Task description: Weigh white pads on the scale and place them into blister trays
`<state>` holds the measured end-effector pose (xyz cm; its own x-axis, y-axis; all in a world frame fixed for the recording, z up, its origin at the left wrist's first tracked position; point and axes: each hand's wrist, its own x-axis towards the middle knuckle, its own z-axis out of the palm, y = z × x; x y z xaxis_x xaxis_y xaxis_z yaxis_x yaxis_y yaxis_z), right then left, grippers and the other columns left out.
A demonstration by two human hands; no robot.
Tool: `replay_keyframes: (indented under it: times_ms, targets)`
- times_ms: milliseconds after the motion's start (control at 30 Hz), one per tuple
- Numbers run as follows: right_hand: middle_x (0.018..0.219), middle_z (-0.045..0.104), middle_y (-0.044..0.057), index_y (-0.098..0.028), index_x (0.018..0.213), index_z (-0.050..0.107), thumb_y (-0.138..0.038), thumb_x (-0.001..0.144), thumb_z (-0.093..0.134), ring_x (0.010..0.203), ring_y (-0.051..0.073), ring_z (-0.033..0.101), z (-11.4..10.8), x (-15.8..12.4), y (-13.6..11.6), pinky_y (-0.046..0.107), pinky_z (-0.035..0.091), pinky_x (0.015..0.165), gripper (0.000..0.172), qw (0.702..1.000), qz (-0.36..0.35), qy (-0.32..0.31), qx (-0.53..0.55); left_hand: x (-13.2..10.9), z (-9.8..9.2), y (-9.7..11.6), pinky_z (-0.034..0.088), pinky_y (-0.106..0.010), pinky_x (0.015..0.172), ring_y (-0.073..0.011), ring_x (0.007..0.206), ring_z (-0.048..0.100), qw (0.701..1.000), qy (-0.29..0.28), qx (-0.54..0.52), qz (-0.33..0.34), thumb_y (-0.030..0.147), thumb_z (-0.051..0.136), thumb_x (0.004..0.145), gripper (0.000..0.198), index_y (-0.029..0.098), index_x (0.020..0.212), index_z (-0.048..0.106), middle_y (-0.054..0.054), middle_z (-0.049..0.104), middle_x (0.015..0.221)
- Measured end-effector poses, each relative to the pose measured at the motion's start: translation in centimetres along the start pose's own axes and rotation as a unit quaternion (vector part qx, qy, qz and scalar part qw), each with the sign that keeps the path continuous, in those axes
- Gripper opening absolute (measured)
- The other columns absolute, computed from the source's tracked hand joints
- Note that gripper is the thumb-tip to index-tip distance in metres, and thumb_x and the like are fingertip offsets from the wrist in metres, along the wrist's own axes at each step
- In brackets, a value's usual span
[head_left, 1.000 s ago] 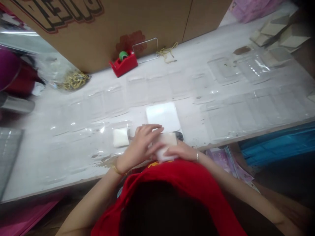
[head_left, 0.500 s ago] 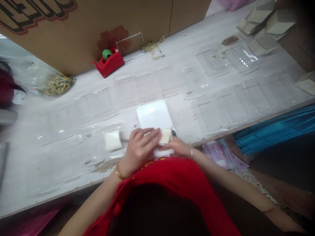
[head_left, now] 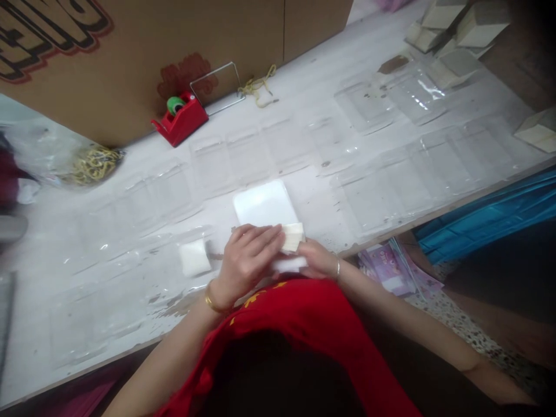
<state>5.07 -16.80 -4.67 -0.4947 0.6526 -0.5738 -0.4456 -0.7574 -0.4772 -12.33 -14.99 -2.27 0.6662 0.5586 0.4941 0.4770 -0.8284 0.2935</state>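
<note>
Close to my body, above the table's front edge, a small stack of cream sheets (head_left: 292,237) is held between both hands. My left hand (head_left: 248,259) lies over its left part, fingers together and closed on it. My right hand (head_left: 318,258) grips its lower right side, the fingertips partly hidden. Under the stack shows a white piece (head_left: 289,265) that I cannot make out. Just beyond my hands lies a flat white square plate (head_left: 266,202) with rounded corners. A white, pillow-like packet (head_left: 195,258) rests on clear plastic, left of my left hand.
Rows of clear plastic sleeves (head_left: 208,165) cover the table. A red tape dispenser (head_left: 182,119) stands by a large cardboard box (head_left: 226,35), near a wire frame (head_left: 219,90) and yellow cord (head_left: 259,88). Cream blocks (head_left: 482,26) are stacked at far right; a bag of yellow cords (head_left: 96,165) lies left.
The view has shifted slightly, so the table items appear a little further left. Both hands keep their hold on the cream stack, which shows slightly more fanned.
</note>
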Motion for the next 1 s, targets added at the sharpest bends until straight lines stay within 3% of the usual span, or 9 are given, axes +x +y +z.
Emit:
replay_keyframes:
  times_ms: [133,300,433,567,633,733,833,1000]
  targets:
    - [0.086,0.074,0.005,-0.016,0.092,0.066,-0.026,0.058,0.08,0.075,0.024,0.07,-0.5,0.4,-0.1,0.033,0.056,0.06,0.039,0.999,0.001,-0.009,0.04,0.4,0.3,-0.5,0.046,-0.041,0.082,-0.029,0.108,0.065,1.0,-0.005,-0.009,0.006,0.045,0.049,0.097,0.04,0.012,0.119,0.06,-0.019,0.07,0.115]
    - [0.08,0.074,0.007,-0.012,0.091,0.069,-0.022,0.065,0.077,0.07,0.02,0.071,-1.7,0.7,0.2,0.033,0.057,0.07,0.03,0.998,-0.014,-0.058,0.017,0.9,0.4,-1.0,0.048,-0.035,0.073,-0.0213,0.086,0.067,0.998,-0.019,-0.049,-0.021,0.028,0.054,0.095,0.026,0.016,0.118,0.06,-0.014,0.073,0.106]
    - [0.091,0.076,0.011,-0.01,0.095,0.072,-0.022,0.071,0.072,0.081,0.022,0.072,-2.3,0.2,-0.1,0.033,0.057,0.078,0.027,0.998,0.002,-0.067,-0.013,1.3,0.3,-3.0,0.05,-0.027,0.07,-0.014,0.08,0.067,0.985,-0.036,-0.124,-0.112,0.013,0.049,0.094,0.024,0.02,0.109,0.067,-0.006,0.074,0.093]
    - [0.096,0.074,0.014,-0.009,0.092,0.071,-0.025,0.074,0.067,0.08,0.021,0.07,-3.2,-0.8,-0.5,0.032,0.057,0.072,0.025,0.999,-0.01,-0.03,-0.035,1.9,0.5,-6.8,0.053,-0.027,0.073,-0.0147,0.08,0.068,0.949,-0.07,-0.195,-0.239,0.019,0.057,0.09,0.016,0.019,0.096,0.072,-0.004,0.074,0.089]
    - [0.099,0.073,0.015,-0.009,0.094,0.071,-0.024,0.073,0.068,0.085,0.023,0.07,-3.8,-1.5,-0.5,0.03,0.057,0.068,0.026,0.999,-0.019,-0.015,-0.028,2.2,0.8,-8.7,0.054,-0.029,0.074,-0.0163,0.082,0.068,0.934,-0.101,-0.205,-0.273,0.024,0.06,0.089,0.015,0.019,0.096,0.072,-0.005,0.074,0.092]
    - [0.096,0.071,0.014,-0.009,0.098,0.069,-0.022,0.075,0.067,0.085,0.023,0.07,-4.6,-2.6,-0.7,0.03,0.056,0.067,0.026,0.999,-0.021,-0.01,-0.022,2.6,1.6,-10.3,0.053,-0.03,0.072,-0.0157,0.077,0.065,0.931,-0.15,-0.194,-0.27,0.028,0.06,0.089,0.016,0.019,0.095,0.072,-0.004,0.073,0.088]
    - [0.099,0.068,0.011,-0.012,0.107,0.067,-0.02,0.077,0.066,0.088,0.023,0.069,-5.0,-3.6,-0.9,0.03,0.056,0.07,0.031,0.999,-0.032,-0.038,-0.021,2.9,2.1,-10.5,0.05,-0.031,0.072,-0.0158,0.076,0.062,0.945,-0.177,-0.137,-0.24,0.029,0.058,0.091,0.019,0.017,0.098,0.071,-0.005,0.07,0.089]
    - [0.101,0.064,0.007,-0.022,0.13,0.054,-0.017,0.075,0.066,0.09,0.028,0.069,-5.2,-4.4,-1.6,0.035,0.056,0.068,0.056,0.993,-0.085,-0.081,0.0,2.5,0.6,-9.8,0.047,-0.041,0.087,-0.0235,0.098,0.061,0.967,-0.121,-0.009,-0.224,0.034,0.061,0.09,0.032,0.017,0.117,0.065,-0.011,0.066,0.111]
